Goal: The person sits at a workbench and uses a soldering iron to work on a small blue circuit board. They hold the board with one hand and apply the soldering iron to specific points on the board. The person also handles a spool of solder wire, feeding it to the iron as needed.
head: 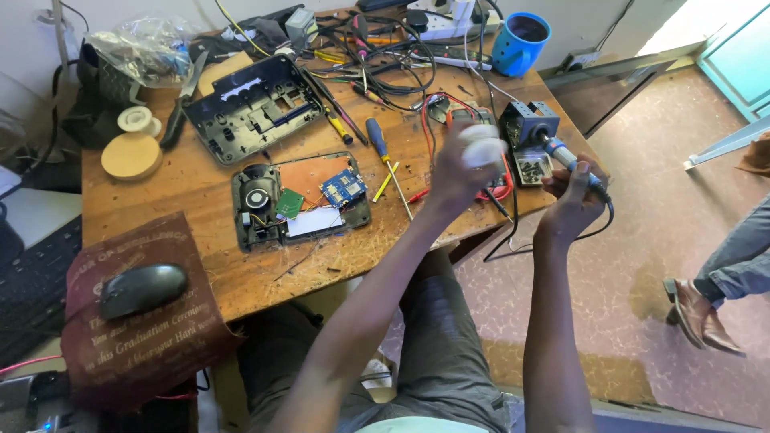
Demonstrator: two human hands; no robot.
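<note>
The left hand (461,164) is closed around one small white round thing (482,147), blurry, held up over the counter (200,265), and the right hand (573,196) grips one blue-handled soldering iron (561,152) whose tip sits in one dark stand (529,128) at 11 o'clock from that hand. At 9 o'clock from the left hand lie two opened black case halves (301,196), one above the other. Two screwdrivers (385,156) lie between them and the hands, one blue mug (520,42) stands at 12 o'clock, and one black mouse (143,289) sits far left.
</note>
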